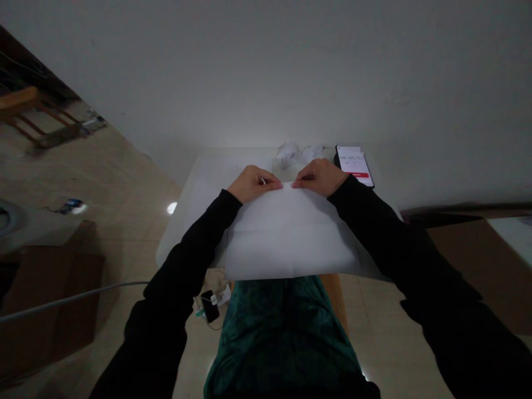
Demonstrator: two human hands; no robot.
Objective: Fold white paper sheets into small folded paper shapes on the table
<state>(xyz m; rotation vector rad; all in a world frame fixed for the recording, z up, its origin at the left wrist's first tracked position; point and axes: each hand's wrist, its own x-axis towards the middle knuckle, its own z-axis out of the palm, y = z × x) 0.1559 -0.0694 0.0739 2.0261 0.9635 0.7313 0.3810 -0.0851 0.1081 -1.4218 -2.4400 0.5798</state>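
Observation:
A smooth white folded sheet [286, 233], cloth or thin paper, lies flat on the white table [203, 188] and hangs over its near edge. My left hand [252, 184] and my right hand [318, 177] rest at the sheet's far edge, their fingertips nearly meeting at the middle. Both hands appear to pinch that edge. A small white bit shows between my left fingers. Just beyond my hands lies a crumpled white material [295, 153]. A smartphone [354, 167] with a lit screen sits at the far right of the table, close to my right hand.
The table's far side stands against a white wall [266, 72]. A green garment [282, 332] covers my lap. Below the table, a black phone [209, 306] lies on the tiled floor near a white charger. A grey cable [70, 301] crosses a brown box [50, 299] on the left.

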